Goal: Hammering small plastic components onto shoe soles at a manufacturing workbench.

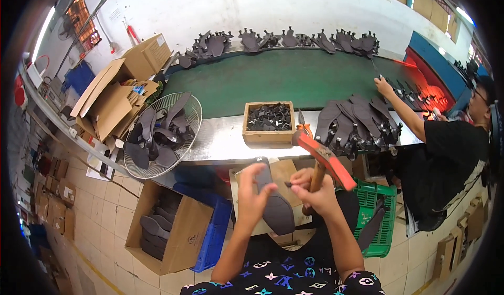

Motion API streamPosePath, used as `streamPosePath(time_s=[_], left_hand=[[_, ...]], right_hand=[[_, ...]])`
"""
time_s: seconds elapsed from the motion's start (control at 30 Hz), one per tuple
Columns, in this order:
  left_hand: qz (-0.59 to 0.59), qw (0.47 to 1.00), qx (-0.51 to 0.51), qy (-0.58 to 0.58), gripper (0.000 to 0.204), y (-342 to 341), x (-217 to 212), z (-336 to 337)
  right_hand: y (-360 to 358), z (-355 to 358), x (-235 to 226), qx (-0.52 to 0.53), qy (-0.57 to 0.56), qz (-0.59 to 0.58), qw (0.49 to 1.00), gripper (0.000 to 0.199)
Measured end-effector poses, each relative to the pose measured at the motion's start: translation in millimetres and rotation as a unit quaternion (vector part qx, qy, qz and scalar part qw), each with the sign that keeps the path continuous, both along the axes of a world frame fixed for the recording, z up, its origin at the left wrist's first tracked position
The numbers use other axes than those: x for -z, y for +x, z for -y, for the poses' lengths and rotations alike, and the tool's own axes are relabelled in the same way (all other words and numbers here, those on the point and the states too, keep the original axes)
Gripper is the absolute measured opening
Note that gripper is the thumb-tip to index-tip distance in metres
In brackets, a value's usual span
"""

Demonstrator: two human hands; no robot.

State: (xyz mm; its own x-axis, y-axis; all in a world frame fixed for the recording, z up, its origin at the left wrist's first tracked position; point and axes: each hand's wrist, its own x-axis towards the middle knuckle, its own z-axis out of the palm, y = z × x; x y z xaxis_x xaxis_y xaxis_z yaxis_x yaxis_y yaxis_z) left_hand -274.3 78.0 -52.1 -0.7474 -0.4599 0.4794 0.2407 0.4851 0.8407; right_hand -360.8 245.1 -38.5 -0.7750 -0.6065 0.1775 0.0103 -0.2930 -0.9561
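My right hand [321, 194] is closed around the wooden handle of a hammer [328, 159] with an orange-red head. Between its thumb and finger it also pinches a small black piece [288, 184]. My left hand [253, 194] is open, its fingers apart, over the left edge of a dark shoe sole [278, 213]. Whether it touches the sole I cannot tell. The sole lies lengthwise on a light board [286, 170] in front of me. Beyond, a wooden box [269, 137] of small black pieces stands on the metal table edge, with orange-handled pliers [304, 124] beside it.
Soles fill a wire basket [197, 117] at left and a cardboard box [178, 237] beside a blue crate [218, 227]. More soles [357, 122] lie piled right of the pliers. A green crate [387, 227] stands right. Behind runs a green conveyor belt [252, 77]; a co-worker [454, 143] reaches over it.
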Motion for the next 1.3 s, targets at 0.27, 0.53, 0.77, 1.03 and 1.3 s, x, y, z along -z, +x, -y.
streamPosePath(time_s=[0.27,0.53,0.77,1.03,1.3], left_hand=[[0.144,0.984,0.021,-0.104,0.029,-47.5,61.2,70.2],[0.097,0.989,0.021,-0.112,0.027,-23.5,73.5,48.9],[0.108,0.988,0.024,-0.104,0.032,-19.3,77.9,52.2],[0.091,0.994,0.055,0.023,0.027,-19.3,49.5,43.7],[0.074,0.992,0.071,0.069,0.023,-16.9,58.0,48.3]], right_hand=[[-49.7,52.0,19.1,0.008,0.186,-0.076,0.980,0.024],[-52.9,60.6,36.6,-0.055,0.209,-0.162,0.963,0.026],[-42.0,57.3,23.0,-0.037,0.227,-0.354,0.907,0.014],[-41.2,46.8,23.1,0.022,0.208,-0.451,0.868,0.024],[19.7,11.0,-16.6,0.069,0.218,-0.224,0.947,0.034]])
